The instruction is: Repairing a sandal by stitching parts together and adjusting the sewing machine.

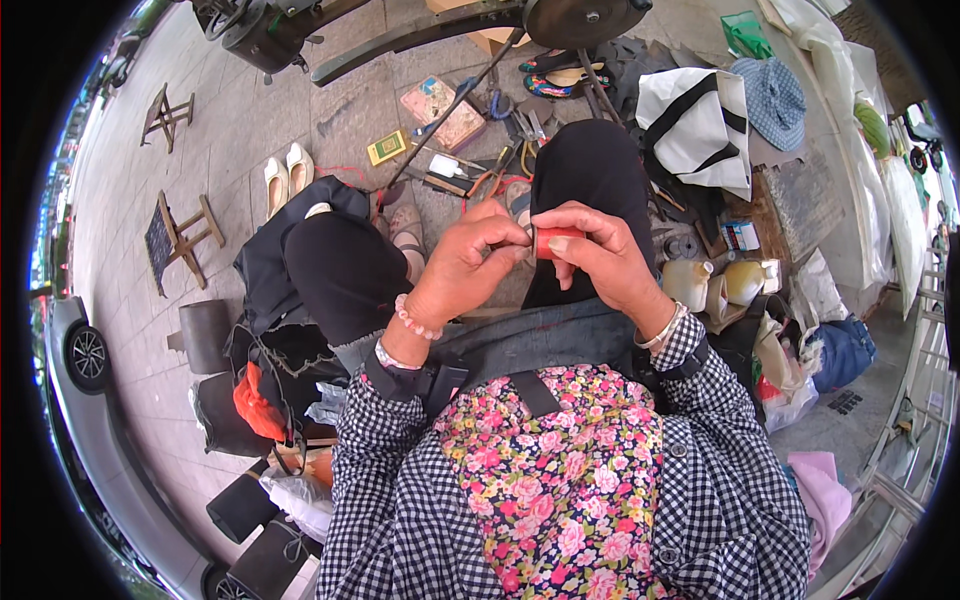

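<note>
Above my lap, my right hand [608, 258] grips a small red cylinder [545, 241] between thumb and fingers. It looks like a spool or small roll, but its exact kind is not clear. My left hand [468, 262] is closed in a pinch close to the cylinder's left end. Whatever lies between those fingertips is too small to name. Both hands meet over my dark trousers, with a denim cloth [500, 340] across my lap. On the ground just beyond are several hand tools, among them pliers [488, 184], and a white bottle [446, 166].
A dark machine [420, 50] spans the far side. Left are folding stools [180, 238], pale shoes [288, 178] and a parked car [110, 430]. At right lie a white-and-black bag [695, 125], a blue hat [770, 100] and plastic jugs [687, 284]. A yellow box [386, 147] lies ahead.
</note>
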Tool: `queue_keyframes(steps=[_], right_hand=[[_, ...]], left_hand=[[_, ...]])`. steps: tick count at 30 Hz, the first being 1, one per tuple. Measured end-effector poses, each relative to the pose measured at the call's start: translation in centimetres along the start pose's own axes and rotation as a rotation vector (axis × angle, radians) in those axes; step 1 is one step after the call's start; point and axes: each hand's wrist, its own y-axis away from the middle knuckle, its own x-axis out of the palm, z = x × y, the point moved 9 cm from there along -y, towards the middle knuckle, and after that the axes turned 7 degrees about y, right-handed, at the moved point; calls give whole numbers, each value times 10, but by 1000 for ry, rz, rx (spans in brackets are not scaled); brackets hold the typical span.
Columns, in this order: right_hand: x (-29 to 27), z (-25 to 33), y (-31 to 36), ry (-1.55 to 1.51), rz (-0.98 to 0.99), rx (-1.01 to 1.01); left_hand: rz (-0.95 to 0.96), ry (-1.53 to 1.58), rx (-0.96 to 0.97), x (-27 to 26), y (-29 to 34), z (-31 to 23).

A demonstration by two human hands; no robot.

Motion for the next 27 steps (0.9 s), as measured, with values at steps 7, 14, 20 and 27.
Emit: queue_keyframes(steps=[7, 14, 20, 27], right_hand=[[2, 21, 3, 316, -71, -215], [9, 43, 10, 579, -114, -420], [11, 45, 10, 585, -116, -417], [9, 44, 11, 588, -120, -412]], left_hand=[[50, -123, -2, 3, -2, -11], [30, -12, -94, 0, -3, -12], [-36, 14, -36, -8, -2, -8], [-33, -12, -31, -10, -3, -3]])
